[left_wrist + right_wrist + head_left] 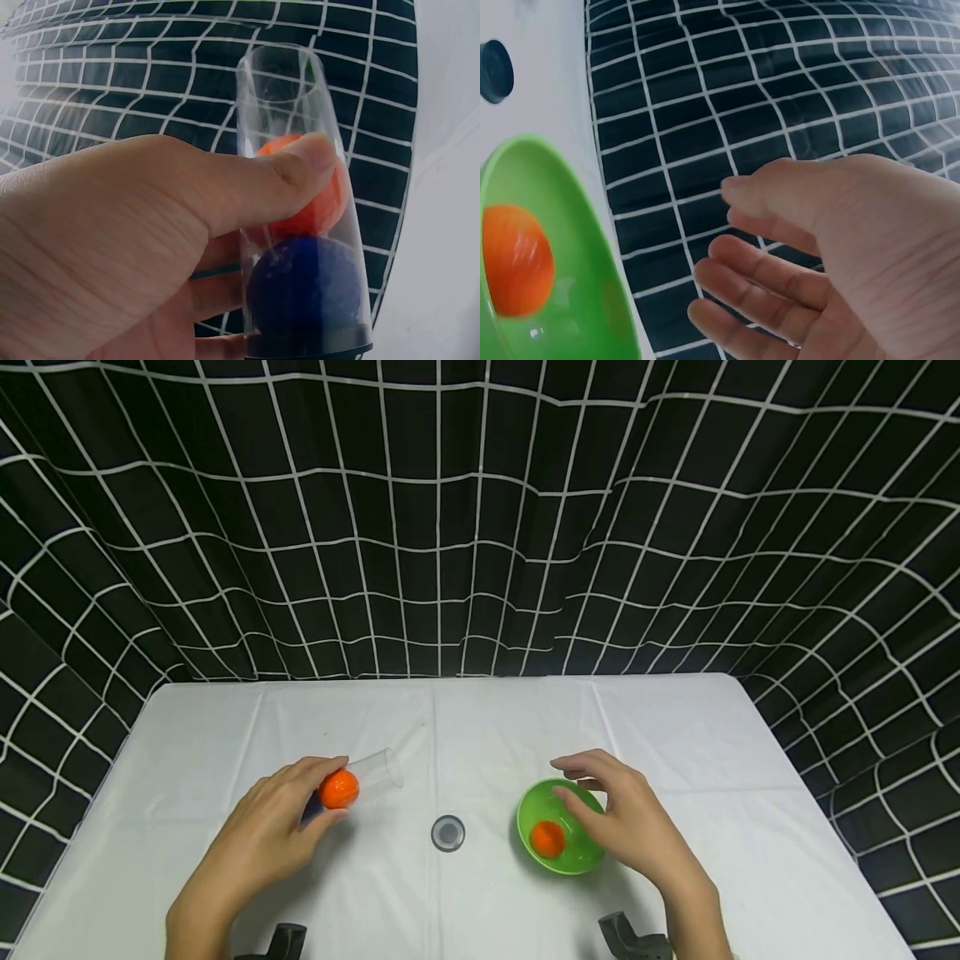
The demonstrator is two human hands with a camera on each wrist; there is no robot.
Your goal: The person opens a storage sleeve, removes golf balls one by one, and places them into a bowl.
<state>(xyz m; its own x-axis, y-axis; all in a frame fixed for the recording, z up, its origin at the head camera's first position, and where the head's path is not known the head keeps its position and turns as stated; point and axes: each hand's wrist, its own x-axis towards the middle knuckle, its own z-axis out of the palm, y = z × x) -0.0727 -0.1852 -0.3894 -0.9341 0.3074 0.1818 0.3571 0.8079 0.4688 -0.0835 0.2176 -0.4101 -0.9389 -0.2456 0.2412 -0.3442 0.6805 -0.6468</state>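
Observation:
My left hand (273, 827) grips a clear plastic tube (281, 75), thumb across its front and fingers behind. Inside the tube an orange ball (339, 788) sits against a dark blue ball (304, 289), which lies by the dark base (311, 343). In the head view the tube leans, its open rim toward the right. My right hand (618, 814) hovers over the right side of a green bowl (572, 860), fingers loosely bent and holding nothing. Another orange ball (547, 839) lies in that bowl, also visible in the right wrist view.
A small round grey lid (447, 833) lies on the white-covered table (480, 727) between the hands. Dark cloth with a white grid (465, 527) hangs behind and along both sides. Black camera mounts (633, 937) show at the bottom edge.

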